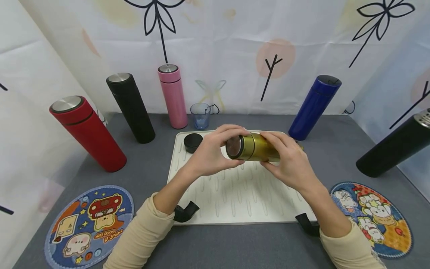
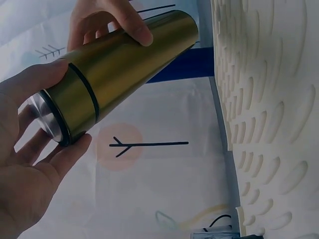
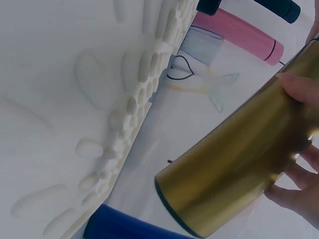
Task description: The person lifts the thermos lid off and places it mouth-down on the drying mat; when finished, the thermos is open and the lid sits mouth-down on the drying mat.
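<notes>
A gold thermos bottle (image 1: 265, 147) is held sideways above the white ridged mat (image 1: 231, 198), its capped end pointing left. My left hand (image 1: 216, 149) grips the gold cap with its silver top, thumb on one side and fingers on the other, as the left wrist view shows. Around the body, my right hand (image 1: 290, 160) curls its fingers and thumb. The bottle's plain base (image 3: 182, 209) shows in the right wrist view. On the mat's back left corner, near my left hand, lies a small black cup-like lid (image 1: 193, 142).
Along the back stand a red thermos (image 1: 90, 134), a black one (image 1: 131, 108), a pink one (image 1: 173, 97), a clear glass cup (image 1: 201, 116) and a blue thermos (image 1: 314, 108). Another black thermos (image 1: 393, 147) is at right. Round cartoon mats (image 1: 89, 224) flank both forearms.
</notes>
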The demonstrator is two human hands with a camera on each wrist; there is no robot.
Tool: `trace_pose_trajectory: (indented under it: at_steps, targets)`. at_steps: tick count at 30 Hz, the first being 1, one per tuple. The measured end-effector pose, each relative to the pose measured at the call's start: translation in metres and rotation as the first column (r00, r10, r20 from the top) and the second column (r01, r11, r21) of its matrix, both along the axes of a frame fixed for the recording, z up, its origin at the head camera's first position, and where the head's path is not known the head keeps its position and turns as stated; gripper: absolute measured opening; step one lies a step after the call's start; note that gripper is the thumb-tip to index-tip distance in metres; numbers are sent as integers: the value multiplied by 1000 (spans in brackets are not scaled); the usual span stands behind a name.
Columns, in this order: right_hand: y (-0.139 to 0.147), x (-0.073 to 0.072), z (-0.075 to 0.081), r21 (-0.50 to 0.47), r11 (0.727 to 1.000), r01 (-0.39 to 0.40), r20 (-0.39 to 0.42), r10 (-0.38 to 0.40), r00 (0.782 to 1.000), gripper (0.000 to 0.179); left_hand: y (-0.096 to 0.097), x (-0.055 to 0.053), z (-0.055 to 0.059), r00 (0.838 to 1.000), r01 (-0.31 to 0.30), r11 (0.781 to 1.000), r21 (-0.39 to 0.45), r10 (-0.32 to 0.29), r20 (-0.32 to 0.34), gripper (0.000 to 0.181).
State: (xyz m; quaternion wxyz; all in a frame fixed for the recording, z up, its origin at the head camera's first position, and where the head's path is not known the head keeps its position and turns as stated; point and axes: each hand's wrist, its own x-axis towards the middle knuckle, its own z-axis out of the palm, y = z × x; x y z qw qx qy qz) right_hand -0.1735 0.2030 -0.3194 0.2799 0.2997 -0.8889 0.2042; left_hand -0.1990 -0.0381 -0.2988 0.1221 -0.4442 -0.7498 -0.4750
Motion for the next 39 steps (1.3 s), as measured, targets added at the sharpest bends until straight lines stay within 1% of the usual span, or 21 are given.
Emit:
trace_pose_trajectory:
  at_steps: [2,4,6,9,14,17,20,26,31,34,39]
  targets:
    - [3,-1,1,16,1000,5,29,-5,1000,91,-1,-1,0,1000,0,1000,24,-1,31,61]
    - [6,-2,2,40,999,20,86,-24,996,94,-3,-2,1,999,-4,999,39,2,50,61]
    - [11,-3,3,70,997,39,152,-49,987,96,-4,-2,2,999,-2,999,42,0,53,62]
    - [16,-5,4,94,995,31,243,-53,969,93,-6,-4,2,999,12,999,32,-14,49,62]
    - [22,-6,5,102,994,-29,309,-4,951,88,-11,-6,4,997,42,999,11,-43,64,64]
    - [23,-6,5,112,993,-43,333,3,943,86,-14,-7,6,996,52,999,-2,-52,77,64]
    - [22,-5,5,124,992,-27,332,-16,943,84,-15,-6,7,997,43,999,-21,-42,69,63]
    - [20,-5,4,133,991,11,279,-48,959,83,-14,-3,7,1000,2,1000,-26,-2,18,62]
    - [20,-6,2,126,992,7,226,-35,973,84,-11,1,7,999,-35,999,-25,36,18,62]
    - [20,-6,1,124,992,12,207,-38,978,85,-9,4,8,998,-60,998,-27,60,18,62]
    - [18,-6,1,124,992,29,191,-52,980,87,-7,7,10,996,-68,998,-11,69,59,61]
